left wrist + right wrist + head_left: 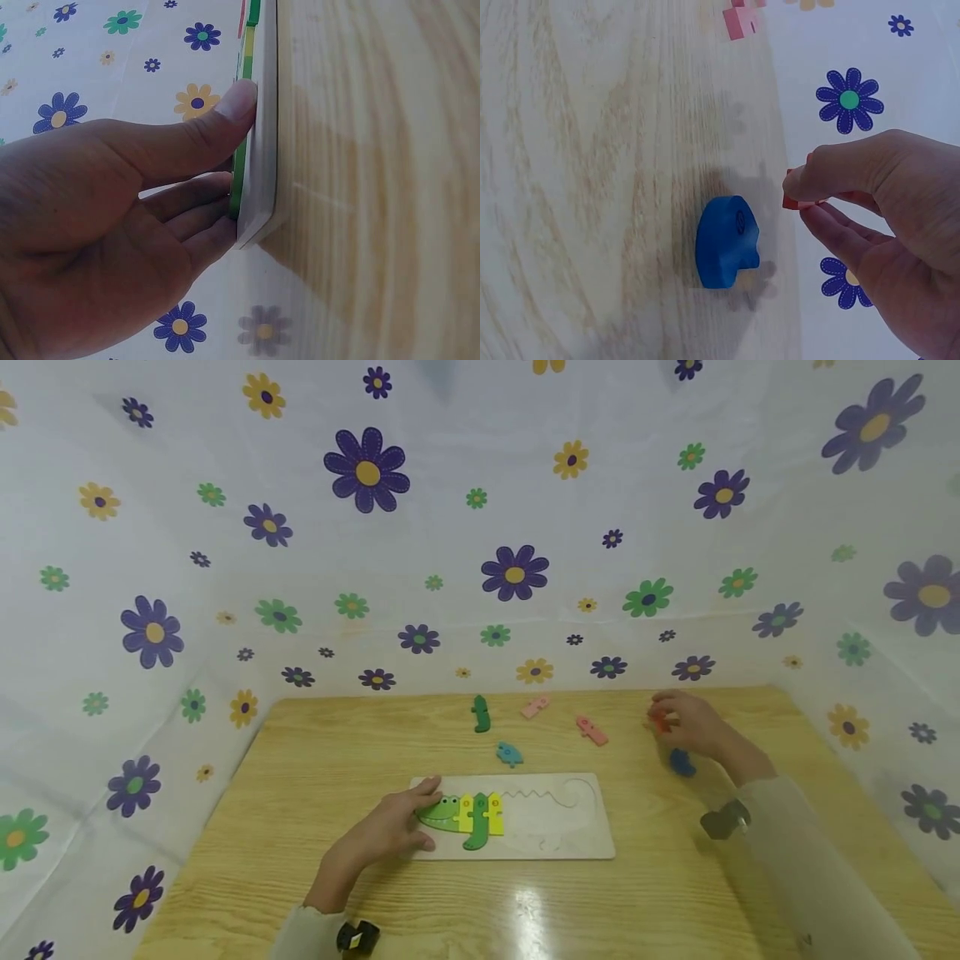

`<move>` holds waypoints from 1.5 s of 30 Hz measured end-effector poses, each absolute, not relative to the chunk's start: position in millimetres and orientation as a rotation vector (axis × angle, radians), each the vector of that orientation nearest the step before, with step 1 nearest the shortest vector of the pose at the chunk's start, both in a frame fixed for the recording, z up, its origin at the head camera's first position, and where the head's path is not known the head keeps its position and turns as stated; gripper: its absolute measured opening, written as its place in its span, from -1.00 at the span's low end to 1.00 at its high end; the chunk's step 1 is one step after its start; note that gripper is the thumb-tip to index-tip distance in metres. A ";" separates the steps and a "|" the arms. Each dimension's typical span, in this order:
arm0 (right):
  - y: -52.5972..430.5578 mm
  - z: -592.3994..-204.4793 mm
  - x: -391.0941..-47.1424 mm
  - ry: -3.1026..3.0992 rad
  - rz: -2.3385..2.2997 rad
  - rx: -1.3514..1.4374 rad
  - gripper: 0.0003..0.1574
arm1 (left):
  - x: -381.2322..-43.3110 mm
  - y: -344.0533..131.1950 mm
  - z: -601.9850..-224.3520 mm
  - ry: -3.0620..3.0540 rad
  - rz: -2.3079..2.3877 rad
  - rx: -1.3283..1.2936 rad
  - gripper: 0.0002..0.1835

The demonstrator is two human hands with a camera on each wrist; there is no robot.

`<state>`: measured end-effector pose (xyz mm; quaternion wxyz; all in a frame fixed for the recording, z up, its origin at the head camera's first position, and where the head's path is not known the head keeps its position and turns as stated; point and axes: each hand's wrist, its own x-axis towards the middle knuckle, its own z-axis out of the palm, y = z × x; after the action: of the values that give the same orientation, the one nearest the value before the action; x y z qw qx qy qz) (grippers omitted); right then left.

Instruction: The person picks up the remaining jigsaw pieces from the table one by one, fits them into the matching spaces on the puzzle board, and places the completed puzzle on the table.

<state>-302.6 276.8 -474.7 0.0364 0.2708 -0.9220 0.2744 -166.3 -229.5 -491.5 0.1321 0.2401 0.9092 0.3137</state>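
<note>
My left hand (390, 820) rests on the left end of a pale wooden puzzle board (558, 827), thumb and fingers spread around the green crocodile head piece (441, 812). Beside the head, yellow pieces (496, 814) and a green leg piece (478, 827) sit in the board. Out at the back right, my right hand (692, 723) pinches a red puzzle piece (791, 196) between thumb and fingertips, above the table. Most of that piece is hidden by the fingers. A dark blue curved piece (726, 241) lies on the table close by.
Beyond the board lie a dark green piece (481, 714), a light blue piece (509, 754) and two pink pieces, one (535, 707) farther back than the other (592, 731). A flowered white cloth (442, 527) rises behind the wooden table (315, 735) and along its sides.
</note>
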 end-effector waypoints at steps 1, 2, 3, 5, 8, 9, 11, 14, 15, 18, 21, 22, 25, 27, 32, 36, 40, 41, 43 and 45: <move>277.1 -476.0 -301.2 -2.828 0.853 0.819 -0.74 | -166.7 -229.5 -491.8 2.639 0.906 0.696 -0.18; 277.6 -477.6 -300.3 -2.821 0.858 0.816 -0.74 | -167.1 -229.3 -492.2 2.638 0.901 0.692 -0.18; 277.6 -478.7 -299.2 -2.811 0.876 0.814 -0.74 | -167.6 -229.2 -492.5 2.638 0.900 0.687 -0.18; 277.5 -481.3 -296.7 -2.785 0.916 0.804 -0.73 | -168.3 -229.2 -493.0 2.643 0.891 0.676 -0.18; 278.0 -485.4 -291.3 -2.741 0.974 0.782 -0.70 | -169.7 -228.7 -493.8 2.641 0.894 0.661 -0.17; 278.1 -486.0 -288.4 -2.731 0.997 0.763 -0.68 | -170.1 -228.3 -493.9 2.639 0.896 0.664 -0.17; 279.4 -487.8 -283.5 -2.722 1.034 0.724 -0.66 | -171.1 -227.1 -494.9 2.635 0.898 0.675 -0.17; 279.0 -487.4 -277.8 -2.726 1.122 0.684 -0.61 | -171.8 -225.7 -495.8 2.637 0.886 0.683 -0.17; 278.1 -486.8 -276.7 -2.724 1.143 0.683 -0.60 | -171.4 -225.6 -495.6 2.642 0.885 0.681 -0.17; 274.5 -485.2 -276.9 -2.704 1.179 0.690 -0.56 | -170.3 -226.1 -494.1 2.665 0.879 0.658 -0.18; 270.0 -482.5 -277.1 -2.682 1.192 0.689 -0.54 | -168.2 -227.6 -491.7 2.681 0.875 0.627 -0.18; 268.9 -482.3 -277.1 -2.680 1.195 0.686 -0.54 | -167.7 -228.0 -491.0 2.682 0.871 0.615 -0.18; 267.8 -482.2 -273.2 -2.662 1.198 0.667 -0.55 | -166.3 -228.8 -490.5 2.677 0.858 0.609 -0.18; 268.9 -482.9 -269.1 -2.635 1.195 0.651 -0.54 | -166.6 -228.2 -491.0 2.668 0.857 0.618 -0.17; 269.9 -484.1 -262.2 -2.556 1.205 0.657 -0.52 | -168.1 -225.7 -491.9 2.657 0.872 0.624 -0.16; 268.7 -483.7 -255.5 -2.522 1.189 0.680 -0.50 | -166.1 -224.0 -491.5 2.648 0.866 0.608 -0.17; 267.3 -482.4 -250.8 -2.475 1.190 0.709 -0.48 | -163.4 -223.6 -489.3 2.657 0.847 0.597 -0.19; 267.3 -481.8 -250.0 -2.469 1.199 0.708 -0.48 | -163.6 -223.3 -488.6 2.664 0.844 0.600 -0.20; 269.1 -480.9 -248.5 -2.462 1.199 0.698 -0.48 | -164.3 -222.6 -487.3 2.666 0.849 0.616 -0.20; 272.3 -480.1 -247.0 -2.454 1.188 0.683 -0.46 | -166.4 -222.1 -486.8 2.661 0.850 0.643 -0.20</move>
<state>-247.0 272.3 -480.1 0.1647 0.2399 -0.8611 0.4170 -166.4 -222.1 -486.8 0.1370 0.2223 0.9195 0.2938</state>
